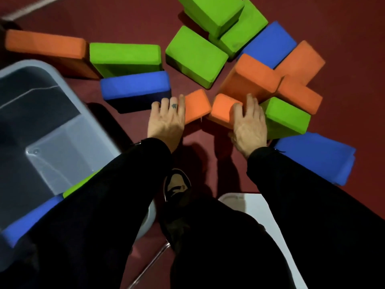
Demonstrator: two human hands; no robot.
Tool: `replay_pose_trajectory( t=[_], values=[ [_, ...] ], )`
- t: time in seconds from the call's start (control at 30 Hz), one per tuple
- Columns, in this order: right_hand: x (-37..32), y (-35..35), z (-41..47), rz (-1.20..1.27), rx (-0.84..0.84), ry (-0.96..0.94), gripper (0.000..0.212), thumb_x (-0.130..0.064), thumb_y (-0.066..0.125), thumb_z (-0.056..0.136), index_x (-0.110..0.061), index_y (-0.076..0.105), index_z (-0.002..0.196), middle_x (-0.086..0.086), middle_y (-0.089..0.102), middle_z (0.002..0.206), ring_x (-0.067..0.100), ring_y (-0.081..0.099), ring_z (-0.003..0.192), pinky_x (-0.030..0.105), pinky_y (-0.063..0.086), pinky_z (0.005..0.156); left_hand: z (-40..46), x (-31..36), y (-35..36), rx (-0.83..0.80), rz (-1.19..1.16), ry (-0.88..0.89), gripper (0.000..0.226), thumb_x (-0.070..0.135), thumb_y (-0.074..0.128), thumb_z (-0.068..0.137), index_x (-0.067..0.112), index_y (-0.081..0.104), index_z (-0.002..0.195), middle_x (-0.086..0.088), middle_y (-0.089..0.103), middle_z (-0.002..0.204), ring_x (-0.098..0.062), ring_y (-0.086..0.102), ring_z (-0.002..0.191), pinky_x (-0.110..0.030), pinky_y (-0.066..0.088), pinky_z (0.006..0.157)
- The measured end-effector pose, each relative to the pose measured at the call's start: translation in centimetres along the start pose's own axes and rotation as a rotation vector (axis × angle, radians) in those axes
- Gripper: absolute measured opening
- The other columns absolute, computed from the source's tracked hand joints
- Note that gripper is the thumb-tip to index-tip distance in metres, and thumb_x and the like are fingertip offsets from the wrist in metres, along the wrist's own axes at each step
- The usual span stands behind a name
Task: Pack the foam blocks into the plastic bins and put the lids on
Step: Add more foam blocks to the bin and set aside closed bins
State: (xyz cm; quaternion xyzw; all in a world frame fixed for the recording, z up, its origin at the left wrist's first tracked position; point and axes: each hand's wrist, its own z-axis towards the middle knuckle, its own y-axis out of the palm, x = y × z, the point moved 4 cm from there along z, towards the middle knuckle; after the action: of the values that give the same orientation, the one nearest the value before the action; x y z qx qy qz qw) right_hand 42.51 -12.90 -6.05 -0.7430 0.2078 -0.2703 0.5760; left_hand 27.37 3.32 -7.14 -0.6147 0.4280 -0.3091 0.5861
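1. The left hand (166, 119) reaches out flat, palm down, fingers spread loosely. Its fingertips touch the left edge of a small orange block (195, 105); it grips nothing that shows.
2. The right hand (249, 124) lies over a second orange block (224, 108), fingers curled across its right side and top. Whether it is truly clasping the block or only resting on it, I cannot tell.
3. The two orange blocks sit side by side between the hands, just apart, on the dark red floor (135, 24).
4. Just right of the right hand, touching it, is a green block (288, 117); nearer and further right lies a blue block (318, 155).
5. Left of the left hand, just beside its fingers, is another blue block (135, 88), with a green block (125, 57) behind it and a long orange block (45, 45) at far left.
6. Beyond the hands, a loose heap of green, blue and orange blocks (256, 65) fills the far right.
7. The bin (68, 88) stands at left, near the left sleeve, open and mostly empty; a blue block (29, 222) and a green one (77, 186) show at its near end, partly hidden by the sleeve.
8. A white lid (264, 207) lies near, under the right arm, partly covered.
9. A shoe (177, 184) shows between the arms.
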Motion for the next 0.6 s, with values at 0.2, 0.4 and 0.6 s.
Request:
replay_pose_trajectory(
  t=[0.2,0.4,0.6],
  values=[
    [0.2,-0.2,-2.1,0.137,-0.002,0.058,0.097,-0.029,0.079,0.073,-0.01,0.029,0.155,0.018,0.057,0.126,0.042,0.056,0.114,0.049,0.046,0.095,-1.9,-0.1,-0.7,-0.091,-0.238,-0.073,0.093,0.035,0.072,0.068,0.004,0.033,0.146,-0.017,0.052,0.129,-0.034,0.056,0.11,-0.045,0.048,0.096],
    [0.1,-4.2,-5.4,0.221,0.006,0.101,0.094,-0.042,0.077,0.078,-0.014,0.032,0.157,0.018,0.052,0.135,0.042,0.05,0.119,0.05,0.042,0.099,-5.4,-2.6,-7.7,0.056,-0.256,-0.112,0.111,0.039,0.063,0.066,0.004,0.011,0.158,-0.019,0.048,0.128,-0.039,0.051,0.105,-0.048,0.044,0.096],
    [-1.7,-14.1,-8.0,0.462,0.195,0.136,0.093,-0.042,0.073,0.075,-0.012,0.036,0.155,0.022,0.051,0.133,0.044,0.049,0.117,0.053,0.041,0.102,-11.7,-8.7,-15.6,0.245,-0.325,-0.271,0.096,0.034,0.061,0.064,0.001,0.03,0.149,-0.024,0.049,0.129,-0.043,0.05,0.11,-0.051,0.042,0.098]
  ],
)
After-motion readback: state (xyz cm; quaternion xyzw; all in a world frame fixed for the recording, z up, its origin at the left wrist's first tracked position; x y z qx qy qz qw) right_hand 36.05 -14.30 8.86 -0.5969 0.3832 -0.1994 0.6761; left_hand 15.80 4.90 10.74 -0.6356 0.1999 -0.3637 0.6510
